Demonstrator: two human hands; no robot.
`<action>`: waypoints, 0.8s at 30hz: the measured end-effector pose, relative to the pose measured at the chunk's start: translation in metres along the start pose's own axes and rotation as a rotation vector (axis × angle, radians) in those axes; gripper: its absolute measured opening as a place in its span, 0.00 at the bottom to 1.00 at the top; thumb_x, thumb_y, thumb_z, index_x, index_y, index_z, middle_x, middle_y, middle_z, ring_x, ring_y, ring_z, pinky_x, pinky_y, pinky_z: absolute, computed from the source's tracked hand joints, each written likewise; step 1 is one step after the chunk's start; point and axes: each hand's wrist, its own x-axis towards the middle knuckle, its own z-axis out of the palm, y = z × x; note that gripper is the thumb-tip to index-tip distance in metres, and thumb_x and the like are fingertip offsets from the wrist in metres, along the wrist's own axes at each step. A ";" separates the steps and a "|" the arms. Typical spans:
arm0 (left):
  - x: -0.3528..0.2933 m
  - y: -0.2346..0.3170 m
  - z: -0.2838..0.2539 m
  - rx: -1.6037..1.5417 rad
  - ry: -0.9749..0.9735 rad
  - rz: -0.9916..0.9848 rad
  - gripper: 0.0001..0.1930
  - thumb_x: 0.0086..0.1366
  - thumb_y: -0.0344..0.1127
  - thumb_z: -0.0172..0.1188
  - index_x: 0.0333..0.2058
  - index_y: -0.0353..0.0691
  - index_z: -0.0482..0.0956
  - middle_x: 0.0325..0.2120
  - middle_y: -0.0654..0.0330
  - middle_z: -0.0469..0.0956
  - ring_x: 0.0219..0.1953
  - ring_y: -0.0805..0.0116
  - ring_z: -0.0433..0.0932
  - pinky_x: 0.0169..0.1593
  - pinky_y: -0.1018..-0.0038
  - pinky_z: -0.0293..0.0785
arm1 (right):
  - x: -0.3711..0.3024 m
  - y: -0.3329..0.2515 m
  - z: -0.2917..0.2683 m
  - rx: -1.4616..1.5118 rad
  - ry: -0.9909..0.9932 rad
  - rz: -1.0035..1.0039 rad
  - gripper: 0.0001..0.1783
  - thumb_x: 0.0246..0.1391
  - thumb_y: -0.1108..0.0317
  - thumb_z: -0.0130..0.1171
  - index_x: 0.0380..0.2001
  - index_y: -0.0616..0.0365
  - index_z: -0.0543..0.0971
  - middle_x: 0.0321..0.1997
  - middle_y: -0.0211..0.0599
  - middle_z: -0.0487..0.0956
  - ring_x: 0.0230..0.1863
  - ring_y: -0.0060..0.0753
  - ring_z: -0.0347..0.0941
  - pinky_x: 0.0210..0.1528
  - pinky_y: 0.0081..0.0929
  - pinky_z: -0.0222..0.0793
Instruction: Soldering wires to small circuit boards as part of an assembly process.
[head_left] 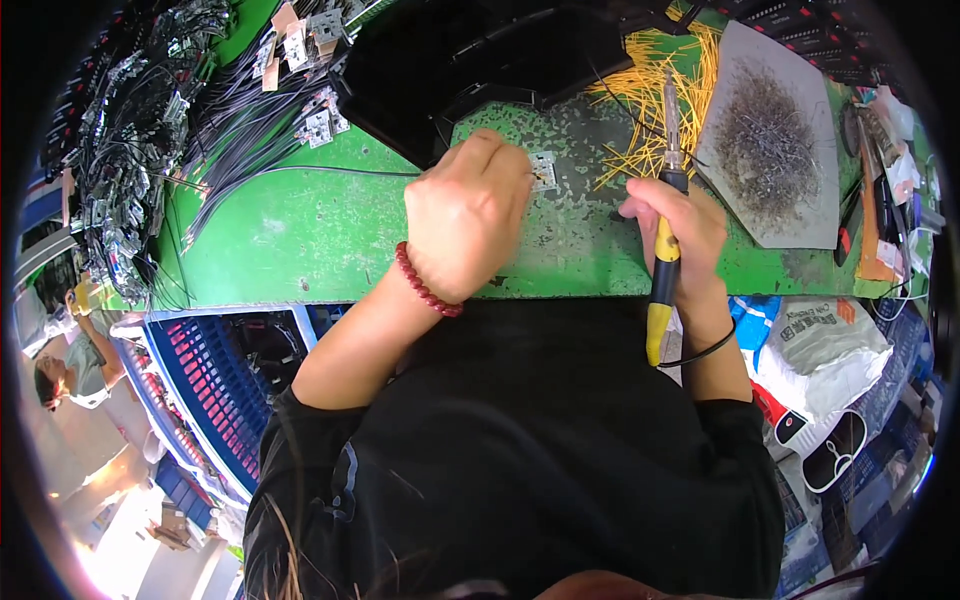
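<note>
Left hand (466, 205) curled by a small board (543, 171), its hold hidden; right hand (703, 228) closed round a soldering iron (666, 250) clear of it; wired boards (318, 126) piled leftward, this one apparently unfinished.

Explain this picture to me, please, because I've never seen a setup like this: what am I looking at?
There's no machine here, just a person's two bare hands. The single picture comes from a wide fisheye camera worn on the head, looking down, so straight edges bend.

The right hand holds a yellow-and-black tool, seemingly a soldering iron, tip pointing away from the body. The left hand is beside a small board; its fingertips are hidden, so its grip is unclear.

On the green worktop lie dark cables, yellow wires and a grey sheet covered with dark bits.
</note>
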 end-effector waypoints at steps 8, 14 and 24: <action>0.011 -0.014 -0.011 -0.035 0.030 -0.012 0.05 0.52 0.26 0.64 0.28 0.40 0.76 0.29 0.58 0.75 0.30 0.58 0.77 0.32 0.67 0.76 | 0.032 -0.008 0.029 -0.200 -0.150 -0.110 0.18 0.42 0.70 0.58 0.41 0.48 0.79 0.22 0.26 0.74 0.37 0.34 0.76 0.36 0.30 0.66; 0.016 -0.033 -0.001 -0.045 0.086 0.093 0.05 0.52 0.25 0.64 0.28 0.40 0.78 0.29 0.58 0.76 0.31 0.60 0.78 0.33 0.68 0.76 | 0.030 -0.012 0.032 -0.172 -0.155 -0.110 0.18 0.41 0.69 0.60 0.40 0.48 0.80 0.21 0.23 0.74 0.36 0.34 0.76 0.36 0.32 0.65; -0.002 -0.032 -0.023 -0.107 0.109 0.167 0.10 0.49 0.25 0.64 0.33 0.38 0.79 0.37 0.56 0.77 0.43 0.57 0.78 0.42 0.66 0.78 | 0.020 -0.023 0.027 -0.093 -0.044 -0.037 0.09 0.54 0.72 0.62 0.40 0.56 0.81 0.31 0.37 0.81 0.28 0.39 0.74 0.31 0.31 0.68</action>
